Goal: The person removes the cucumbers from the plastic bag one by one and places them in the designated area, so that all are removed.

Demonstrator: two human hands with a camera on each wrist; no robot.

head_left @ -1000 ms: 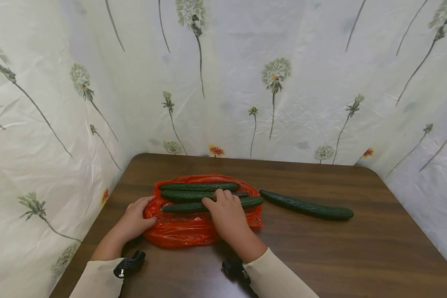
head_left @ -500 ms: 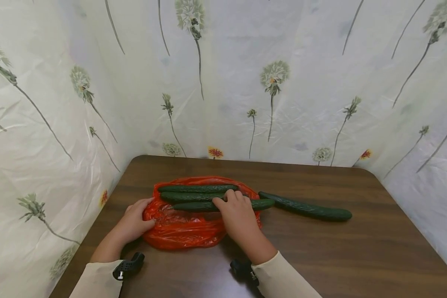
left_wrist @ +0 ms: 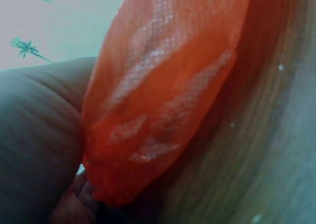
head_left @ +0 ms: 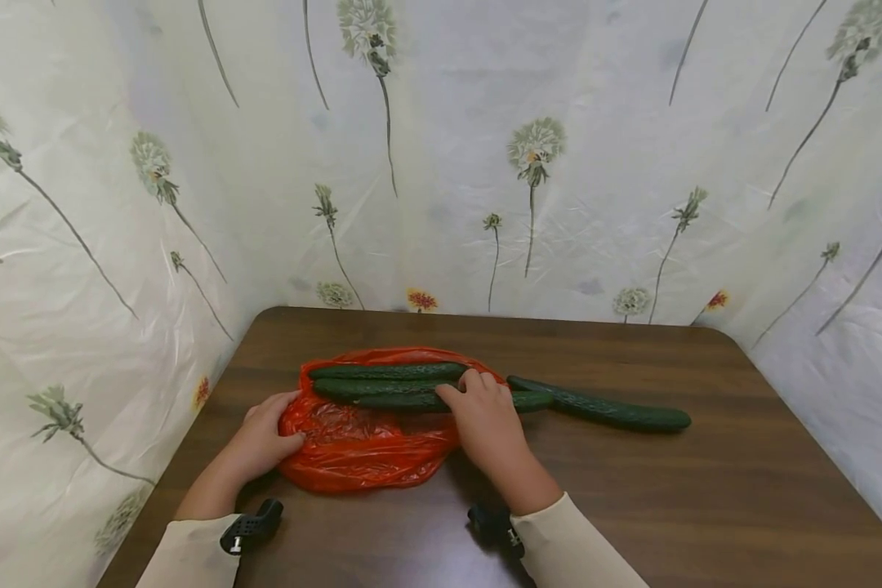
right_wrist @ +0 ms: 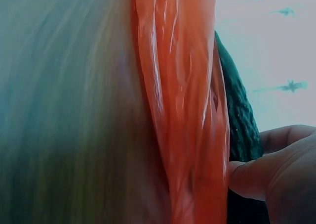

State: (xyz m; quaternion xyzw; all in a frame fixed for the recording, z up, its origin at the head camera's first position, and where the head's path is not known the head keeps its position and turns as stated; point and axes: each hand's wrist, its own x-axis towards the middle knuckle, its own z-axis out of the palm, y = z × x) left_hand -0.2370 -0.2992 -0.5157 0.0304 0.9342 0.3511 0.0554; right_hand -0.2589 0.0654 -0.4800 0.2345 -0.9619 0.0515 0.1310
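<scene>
A red plastic bag (head_left: 367,461) lies spread on the table, its top side open. In it rest a far cucumber (head_left: 385,372) and a middle cucumber (head_left: 375,389), side by side. My right hand (head_left: 488,425) grips the nearest cucumber (head_left: 532,401) from above, thumb on the near side; its right end sticks out past the bag. At the bag's left edge my left hand (head_left: 265,437) holds the plastic between thumb and fingers. The right wrist view shows the held cucumber (right_wrist: 239,110) behind the bag's wall (right_wrist: 182,100).
Another cucumber (head_left: 610,410) lies on the brown wooden table (head_left: 632,506) right of the bag, its left end close to the held one. A flower-patterned sheet (head_left: 441,163) hangs behind the table and along its sides.
My right hand has slid right with the nearest cucumber, whose right end now reaches beyond the bag's edge. My left hand stays at the bag's left edge.
</scene>
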